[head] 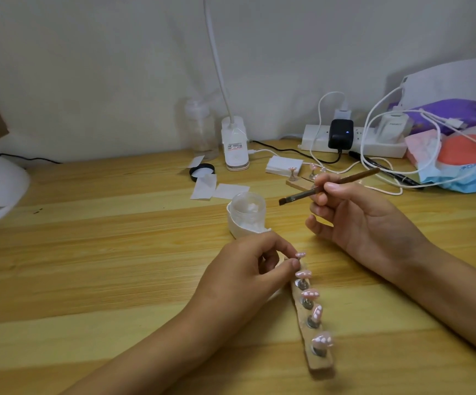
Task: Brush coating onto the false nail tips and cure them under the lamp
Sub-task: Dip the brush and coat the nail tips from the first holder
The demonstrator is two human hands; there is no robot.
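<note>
While the left hand pinches the far end of the strip, nail tips lined near centre, the right hand grips the brush beyond; load it lightly at the jar, then stroke each tip evenly.

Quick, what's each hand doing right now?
Left hand: fingers pinch the far end of the nail-tip strip.
Right hand: fingers grip the brush.

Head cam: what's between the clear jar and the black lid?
Two white paper squares lie flat on the table there, between the clear jar and the black lid, seen in the head view. Nothing else shows in that stretch.
</note>
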